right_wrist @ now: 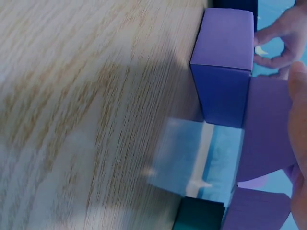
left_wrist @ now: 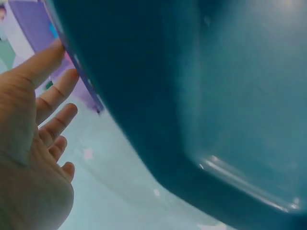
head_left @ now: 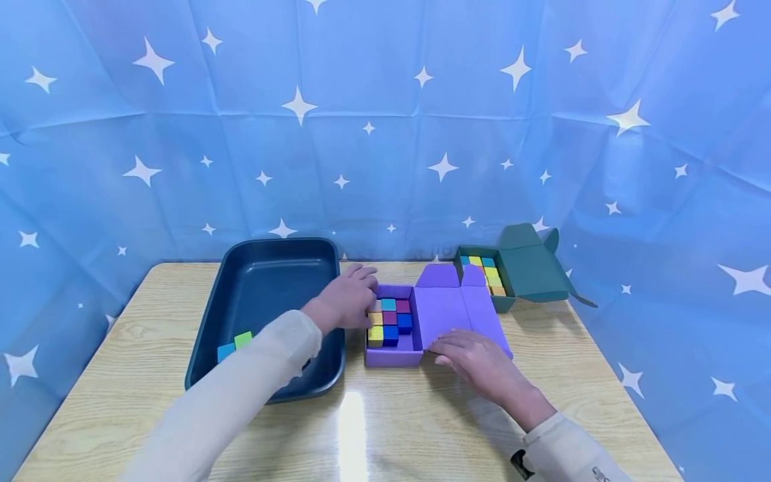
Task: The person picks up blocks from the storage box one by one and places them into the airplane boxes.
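A purple box point(head_left: 394, 359) stands with its lid point(head_left: 442, 309) folded out to the right. In it sit cubes in rows: yellow, dark blue point(head_left: 389, 335), magenta, teal and tan. My left hand point(head_left: 349, 298) reaches across the tray to the box's left wall, its fingertips at the rim near the tan cube point(head_left: 377, 306). In the left wrist view the fingers point(left_wrist: 57, 93) are loosely extended, and no cube shows in them. My right hand point(head_left: 478, 365) rests on the near edge of the open lid, fingers lying on it; in the right wrist view it is mostly cut off.
A dark blue tray point(head_left: 280, 251) to the left holds a blue cube point(head_left: 225, 352) and a green cube point(head_left: 243, 339), partly behind the left sleeve. Behind the purple lid, an opened green box point(head_left: 502, 304) contains several cubes. A star-patterned blue cloth point(head_left: 385, 154) hangs around the wooden table point(head_left: 301, 442).
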### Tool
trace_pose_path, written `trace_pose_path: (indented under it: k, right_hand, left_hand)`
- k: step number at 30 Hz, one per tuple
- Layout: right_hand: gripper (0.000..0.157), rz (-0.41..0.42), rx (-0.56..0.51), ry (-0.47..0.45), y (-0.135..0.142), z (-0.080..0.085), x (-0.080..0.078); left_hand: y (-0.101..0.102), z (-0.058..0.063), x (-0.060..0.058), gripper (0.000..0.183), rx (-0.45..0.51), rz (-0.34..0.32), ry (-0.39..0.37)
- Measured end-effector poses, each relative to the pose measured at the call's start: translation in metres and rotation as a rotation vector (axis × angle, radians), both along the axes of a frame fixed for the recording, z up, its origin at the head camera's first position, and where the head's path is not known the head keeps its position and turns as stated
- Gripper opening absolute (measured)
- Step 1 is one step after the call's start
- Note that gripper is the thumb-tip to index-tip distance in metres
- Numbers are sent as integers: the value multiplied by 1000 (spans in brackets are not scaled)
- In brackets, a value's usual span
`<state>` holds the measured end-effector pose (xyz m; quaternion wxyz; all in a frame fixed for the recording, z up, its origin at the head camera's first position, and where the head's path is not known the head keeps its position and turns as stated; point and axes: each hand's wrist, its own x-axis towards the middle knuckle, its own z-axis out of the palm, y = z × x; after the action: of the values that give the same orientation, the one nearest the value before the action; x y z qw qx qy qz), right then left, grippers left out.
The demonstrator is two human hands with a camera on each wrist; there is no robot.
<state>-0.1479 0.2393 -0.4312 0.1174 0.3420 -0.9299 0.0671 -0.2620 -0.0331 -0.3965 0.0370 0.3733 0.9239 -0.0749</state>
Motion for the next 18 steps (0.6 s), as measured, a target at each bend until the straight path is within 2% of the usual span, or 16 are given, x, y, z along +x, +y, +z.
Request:
trace_pose_path:
  k: [4, 12, 18]
  right_hand:
    - [25, 9, 8, 1, 0, 0, 0]
    - [27, 3, 11, -9, 0, -1, -1]
    - [25, 21, 13, 3, 0, 0, -1]
  left_hand:
    - [-24, 10, -2, 25, 55, 37, 10]
    - [-83, 33, -5, 25, 96, 100, 114]
    - [-132, 39, -1, 26, 106, 160, 128]
